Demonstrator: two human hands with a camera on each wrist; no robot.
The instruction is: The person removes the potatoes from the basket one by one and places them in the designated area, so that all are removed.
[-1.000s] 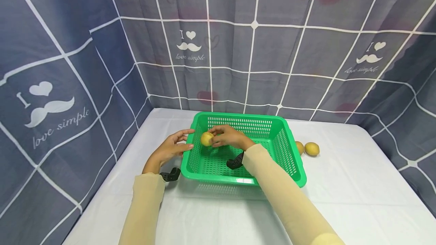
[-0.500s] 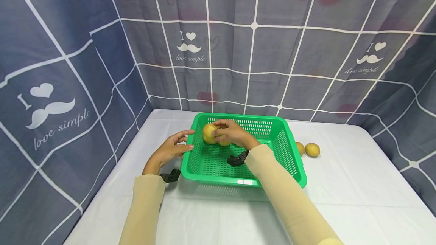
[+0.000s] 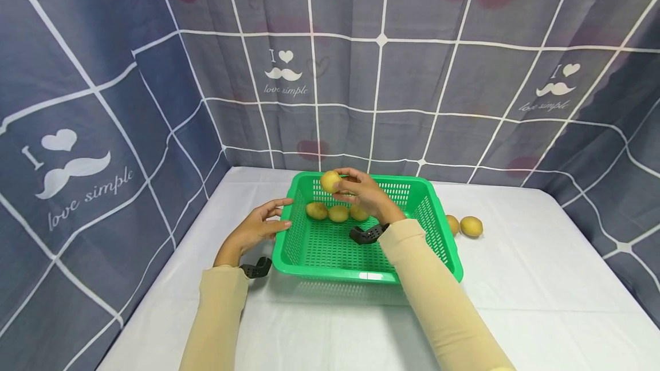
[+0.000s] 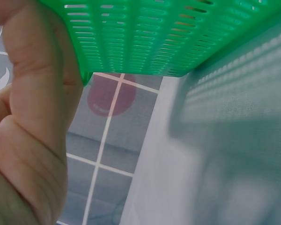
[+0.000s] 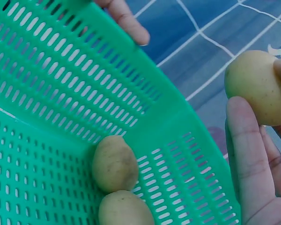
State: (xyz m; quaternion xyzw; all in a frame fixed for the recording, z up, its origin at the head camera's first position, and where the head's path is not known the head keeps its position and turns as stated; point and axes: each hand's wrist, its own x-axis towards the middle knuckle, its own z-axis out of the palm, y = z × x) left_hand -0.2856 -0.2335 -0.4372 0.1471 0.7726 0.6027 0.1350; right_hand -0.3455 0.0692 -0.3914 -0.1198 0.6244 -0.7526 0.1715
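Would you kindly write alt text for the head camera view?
A person's right hand holds a yellow potato above the far rim of a green basket on a white table, while the left hand steadies its left edge. Three potatoes lie inside; two more sit outside.
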